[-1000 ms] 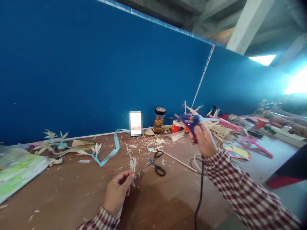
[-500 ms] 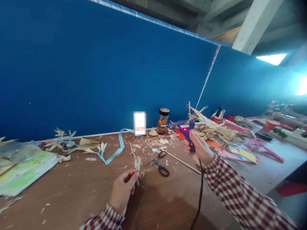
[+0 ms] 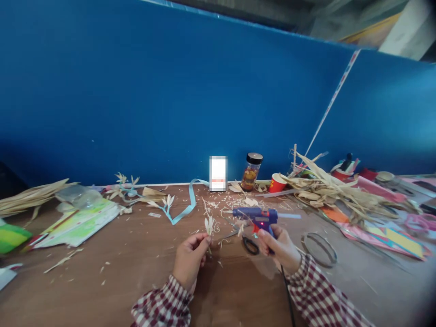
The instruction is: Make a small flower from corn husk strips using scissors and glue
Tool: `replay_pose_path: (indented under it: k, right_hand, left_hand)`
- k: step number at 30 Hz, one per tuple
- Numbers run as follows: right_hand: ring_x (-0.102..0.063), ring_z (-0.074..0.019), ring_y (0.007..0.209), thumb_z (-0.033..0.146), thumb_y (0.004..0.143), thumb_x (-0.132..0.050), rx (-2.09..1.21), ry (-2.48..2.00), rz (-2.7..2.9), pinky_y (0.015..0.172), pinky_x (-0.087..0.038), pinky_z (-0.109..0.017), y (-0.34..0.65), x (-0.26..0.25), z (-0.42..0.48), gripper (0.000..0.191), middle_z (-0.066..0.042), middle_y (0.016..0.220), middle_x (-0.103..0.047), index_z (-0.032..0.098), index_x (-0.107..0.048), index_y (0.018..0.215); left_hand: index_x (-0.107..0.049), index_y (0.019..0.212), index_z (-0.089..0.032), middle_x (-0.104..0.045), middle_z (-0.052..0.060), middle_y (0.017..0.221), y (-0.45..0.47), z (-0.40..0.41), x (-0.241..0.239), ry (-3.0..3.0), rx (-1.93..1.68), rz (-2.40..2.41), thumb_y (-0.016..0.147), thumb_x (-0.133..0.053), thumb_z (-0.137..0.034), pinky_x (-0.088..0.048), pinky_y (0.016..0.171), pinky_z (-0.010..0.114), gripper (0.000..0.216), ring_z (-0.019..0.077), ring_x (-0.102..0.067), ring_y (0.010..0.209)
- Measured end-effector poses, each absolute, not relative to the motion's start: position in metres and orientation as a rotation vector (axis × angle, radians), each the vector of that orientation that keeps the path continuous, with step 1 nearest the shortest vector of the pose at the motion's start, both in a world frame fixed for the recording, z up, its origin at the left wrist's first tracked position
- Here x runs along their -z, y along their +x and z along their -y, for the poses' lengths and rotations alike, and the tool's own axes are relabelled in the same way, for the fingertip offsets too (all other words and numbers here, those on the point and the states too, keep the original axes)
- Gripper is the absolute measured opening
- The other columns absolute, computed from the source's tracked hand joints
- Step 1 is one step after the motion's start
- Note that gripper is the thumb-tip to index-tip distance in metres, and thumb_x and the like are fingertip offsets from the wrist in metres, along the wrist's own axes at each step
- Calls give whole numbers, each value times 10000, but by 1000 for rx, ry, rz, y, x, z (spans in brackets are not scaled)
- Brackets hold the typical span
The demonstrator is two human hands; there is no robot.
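Between the thumb and fingers of my left hand [image 3: 190, 259] is a small pale flower of dried husk [image 3: 209, 224], its petals pointing up. My right hand [image 3: 282, 249] grips the handle of a blue hot glue gun [image 3: 250, 213], whose red light is lit. Its nozzle points left, a little above and right of the flower, apart from it. A clear glue stick [image 3: 290, 216] juts from its back. Black-handled scissors [image 3: 251, 245] lie beneath the gun, partly hidden by it. Left of my hands, another husk flower [image 3: 168, 202] is joined to a light blue ribbon [image 3: 192, 200].
Husk scraps litter the brown table [image 3: 143, 277]. Behind stand a black-lidded jar [image 3: 250, 172] and a red paper cup [image 3: 278, 183]. Dried husks [image 3: 327, 186] are heaped at right, near a hoop [image 3: 319, 250]. A green-and-white packet [image 3: 81, 227] lies at left. A blue partition [image 3: 204, 91] closes the back.
My right hand has brought the glue gun down and closer to the left hand's flower. The view has swung right, and the red cup and the hoop now show.
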State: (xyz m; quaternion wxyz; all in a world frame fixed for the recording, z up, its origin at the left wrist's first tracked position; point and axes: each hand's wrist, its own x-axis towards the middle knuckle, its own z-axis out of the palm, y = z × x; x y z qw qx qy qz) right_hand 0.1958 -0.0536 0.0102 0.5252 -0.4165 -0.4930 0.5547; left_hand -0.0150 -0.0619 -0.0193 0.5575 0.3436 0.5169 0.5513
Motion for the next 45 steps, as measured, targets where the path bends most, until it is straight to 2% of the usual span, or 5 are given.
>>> replay_pose_path:
  k: [6, 15, 20, 35, 45]
  right_hand:
    - [-335, -48, 359, 427, 703, -592, -1344, -1051, 1325, 354, -288, -180, 187, 6, 58, 297, 63, 448, -395, 140, -520, 735]
    - [-378, -60, 422, 396, 803, -480, -1356, -922, 1456, 413, -313, -195, 185, 23, 64, 283, 39, 502, -401, 149, -466, 664]
    - [-376, -62, 436, 417, 838, -407, -1391, -923, 1432, 418, -312, -198, 181, 21, 69, 291, 35, 530, -407, 144, -480, 772]
    - [-350, -57, 405, 482, 811, -406, -1407, -978, 1467, 388, -295, -188, 179, 21, 70, 367, 52, 517, -383, 125, -494, 829]
    - [-371, -69, 427, 488, 824, -364, -1342, -1072, 1535, 397, -319, -192, 180, 23, 71, 386, 40, 544, -405, 125, -496, 840]
  left_hand:
    - [-608, 754, -122, -567, -23, 573, -18, 58, 23, 819, -1298, -1261, 616, -647, -348, -247, 329, 147, 268, 17, -335, 352]
    - [-607, 724, -123, -544, -30, 557, -18, 56, 23, 819, -1293, -1255, 632, -630, -356, -235, 331, 143, 252, 16, -317, 356]
    - [-610, 642, -116, -429, -65, 420, -18, 56, 23, 863, -1268, -1280, 626, -631, -369, -215, 333, 144, 254, 24, -289, 343]
    - [-604, 660, -123, -437, -69, 432, -18, 58, 22, 837, -1256, -1244, 623, -633, -385, -201, 335, 153, 266, 24, -265, 340]
    - [-616, 671, -112, -520, -32, 495, -19, 57, 27, 869, -1261, -1264, 621, -633, -373, -216, 332, 151, 266, 16, -284, 345]
